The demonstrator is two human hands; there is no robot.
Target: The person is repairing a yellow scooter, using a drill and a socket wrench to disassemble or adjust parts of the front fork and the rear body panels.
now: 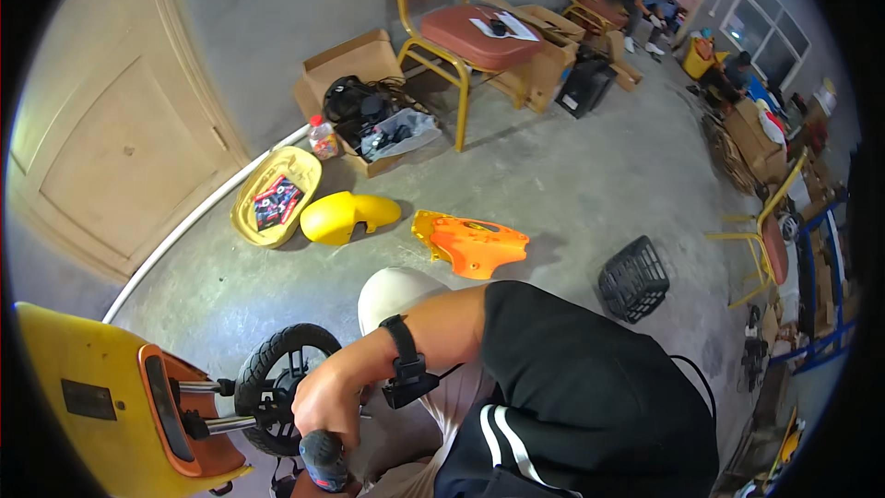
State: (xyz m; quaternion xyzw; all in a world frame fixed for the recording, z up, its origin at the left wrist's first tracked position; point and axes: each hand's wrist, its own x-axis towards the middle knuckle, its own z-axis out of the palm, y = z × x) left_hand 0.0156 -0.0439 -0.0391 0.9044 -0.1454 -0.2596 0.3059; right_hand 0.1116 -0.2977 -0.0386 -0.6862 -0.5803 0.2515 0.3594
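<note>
My right hand, its forearm crossing from the right with a black strap and small device at the wrist, is closed around something. Just below it is the dark rounded end of a power tool with blue and red marks; its full shape is hidden. A bit of skin at the lower edge, beside the tool, seems to be my left hand; its fingers do not show. Close by are a black-tyred wheel, two silver fork tubes and a yellow scooter body with an orange-framed front panel.
On the floor lie an orange body panel, a yellow fender, a yellow basin with printed packets and a black basket. Behind stand an open carton of cables and a red chair. People sit far right.
</note>
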